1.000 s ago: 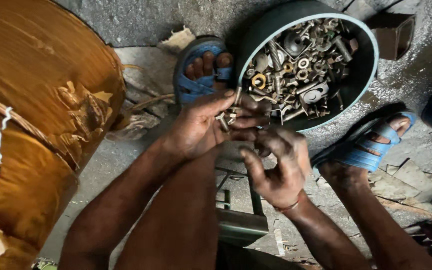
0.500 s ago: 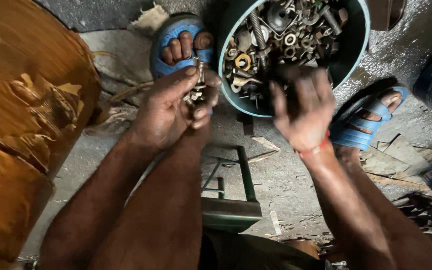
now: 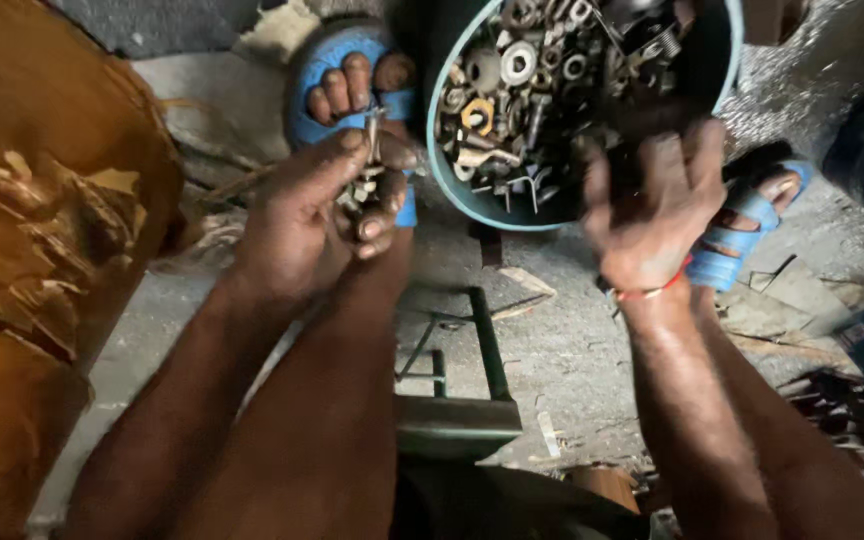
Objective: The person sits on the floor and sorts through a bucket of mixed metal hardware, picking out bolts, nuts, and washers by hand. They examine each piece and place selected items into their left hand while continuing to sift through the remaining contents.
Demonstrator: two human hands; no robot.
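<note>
Bolts and small metal parts point(image 3: 367, 180): I am clenching a bundle of them in my left hand point(image 3: 317, 215), fingers point(image 3: 377, 225) curled around them and my thumb pressing on top, one thin piece sticking up above the fist. The bundle is sitting just in front of my left foot.

Bowl point(image 3: 447, 180): round, teal-rimmed, resting on the concrete floor point(image 3: 572, 340) between my feet, tilted toward me. It is holding a heap of nuts, washers, bolts and bent wire point(image 3: 522, 90), mostly grey steel with one brass-coloured ring among them.

Right hand point(image 3: 652, 215): I am reaching it over the near rim of the bowl, back of the hand facing up, fingers spread and pointing down into the heap. Whether anything is pinched under the fingertips I cannot tell, as the hand itself is hiding them. A red band point(image 3: 652, 292) is circling the wrist.

Sandals: blue, one on each foot. My left sandal point(image 3: 317, 95) is lying just beside the bowl's left edge; my right sandal point(image 3: 737, 240) is showing past my right hand.

Large brown wrapped coil point(image 3: 42, 230): filling the left side, its covering torn in places.

Green metal frame point(image 3: 462, 400): lying on the floor between my forearms.
</note>
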